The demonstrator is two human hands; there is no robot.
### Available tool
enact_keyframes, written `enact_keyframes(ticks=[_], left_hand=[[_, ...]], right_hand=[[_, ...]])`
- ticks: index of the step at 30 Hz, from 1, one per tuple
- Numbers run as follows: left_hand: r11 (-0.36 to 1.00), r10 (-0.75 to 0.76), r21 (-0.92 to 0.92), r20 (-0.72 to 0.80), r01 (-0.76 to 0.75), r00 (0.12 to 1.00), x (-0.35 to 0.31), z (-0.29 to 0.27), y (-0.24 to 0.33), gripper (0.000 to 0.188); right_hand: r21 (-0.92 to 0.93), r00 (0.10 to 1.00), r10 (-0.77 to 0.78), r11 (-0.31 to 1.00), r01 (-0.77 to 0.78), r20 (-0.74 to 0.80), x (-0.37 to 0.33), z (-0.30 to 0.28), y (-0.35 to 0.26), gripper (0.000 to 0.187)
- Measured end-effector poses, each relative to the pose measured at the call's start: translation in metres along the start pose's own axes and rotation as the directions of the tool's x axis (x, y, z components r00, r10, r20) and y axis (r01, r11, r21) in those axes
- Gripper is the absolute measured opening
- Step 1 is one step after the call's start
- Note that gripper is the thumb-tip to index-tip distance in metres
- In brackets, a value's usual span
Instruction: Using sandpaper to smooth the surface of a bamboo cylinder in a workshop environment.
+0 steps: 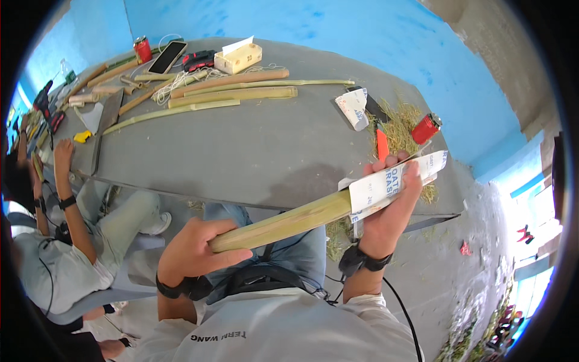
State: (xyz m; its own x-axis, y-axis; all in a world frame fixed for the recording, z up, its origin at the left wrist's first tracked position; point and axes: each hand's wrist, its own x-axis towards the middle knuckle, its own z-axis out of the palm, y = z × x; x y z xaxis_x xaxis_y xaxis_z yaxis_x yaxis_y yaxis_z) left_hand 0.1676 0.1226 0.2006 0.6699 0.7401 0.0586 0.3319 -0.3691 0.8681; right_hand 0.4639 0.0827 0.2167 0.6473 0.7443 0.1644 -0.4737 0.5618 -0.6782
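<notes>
A pale green split bamboo piece [289, 224] lies across my lap at a slant, its right end higher and over the table edge. My left hand [196, 248] grips its lower left end, thumb below and fingers above. Around the other end is a folded sheet of sandpaper [375, 192], its white printed back outward. My right hand [398, 202] is closed round that sheet, pressing it onto the bamboo, so the right end is mostly hidden. A second piece of sandpaper [353, 110] rests on the table beyond my right hand.
On the grey table [265, 145] are several bamboo strips [235, 95], a tissue box [238, 59], a phone [167, 57], a drill [198, 61] and red cans [426, 128]. Shavings [401, 120] surround an orange-handled tool [382, 145]. A co-worker's hand [63, 155] rests at the left.
</notes>
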Motion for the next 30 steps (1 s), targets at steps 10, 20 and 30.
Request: enact_keyframes(ticks=[10,20,30], left_hand=[[0.998,-0.053,-0.034,0.013,0.053,0.999,0.0,0.003,0.002,0.035],[0.973,-0.099,-0.195,0.13,0.123,0.987,-0.009,-0.001,-0.009,0.043],[0.994,-0.069,-0.081,0.04,0.072,0.997,-0.001,0.008,-0.008,0.039]], right_hand=[[-0.084,1.0,-0.021,0.996,0.019,-0.021,0.014,-0.019,0.008,0.03],[-0.248,0.999,0.01,0.969,0.001,0.044,0.001,-0.011,0.019,0.032],[-0.154,0.999,0.045,0.987,-0.045,-0.004,0.007,0.003,0.028,0.027]])
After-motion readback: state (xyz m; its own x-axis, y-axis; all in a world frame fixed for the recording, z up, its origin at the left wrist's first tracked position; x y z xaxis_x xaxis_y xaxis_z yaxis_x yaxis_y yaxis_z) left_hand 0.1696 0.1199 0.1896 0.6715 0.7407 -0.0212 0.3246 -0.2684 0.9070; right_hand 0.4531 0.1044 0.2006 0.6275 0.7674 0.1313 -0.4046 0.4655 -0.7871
